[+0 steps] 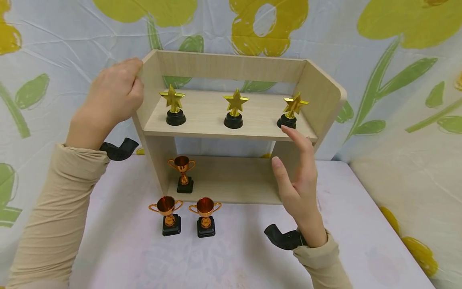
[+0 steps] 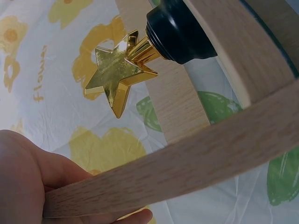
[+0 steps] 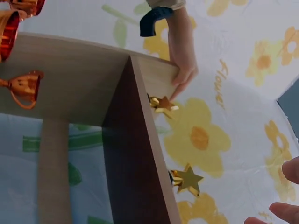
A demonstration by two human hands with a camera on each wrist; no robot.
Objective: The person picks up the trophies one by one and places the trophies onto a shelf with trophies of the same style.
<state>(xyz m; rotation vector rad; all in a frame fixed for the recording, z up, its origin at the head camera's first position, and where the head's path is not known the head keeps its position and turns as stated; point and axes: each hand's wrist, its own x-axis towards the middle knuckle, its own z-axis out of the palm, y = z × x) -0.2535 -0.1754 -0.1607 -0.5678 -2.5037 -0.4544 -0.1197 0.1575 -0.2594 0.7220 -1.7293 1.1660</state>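
My left hand (image 1: 112,90) grips the upper edge of the left side panel (image 2: 187,163) of a light wooden two-tier shelf (image 1: 234,67). In the left wrist view, its thumb and fingers lie on opposite sides of that panel. My right hand (image 1: 303,188) is raised before the shelf's right end, thumb and index finger spread, holding nothing. Its index fingertip overlaps the base of the right gold star trophy (image 1: 294,106) in the head view. A middle star trophy (image 1: 236,102) and a left star trophy (image 1: 172,98), both on black round bases, share the upper tier.
On the lower tier, at the left, stands a bronze cup trophy (image 1: 182,163). Two more cup trophies, one left (image 1: 166,206) and one right (image 1: 205,208), stand on the white table (image 1: 245,257) before the shelf. A flower-printed cloth (image 1: 390,132) hangs behind.
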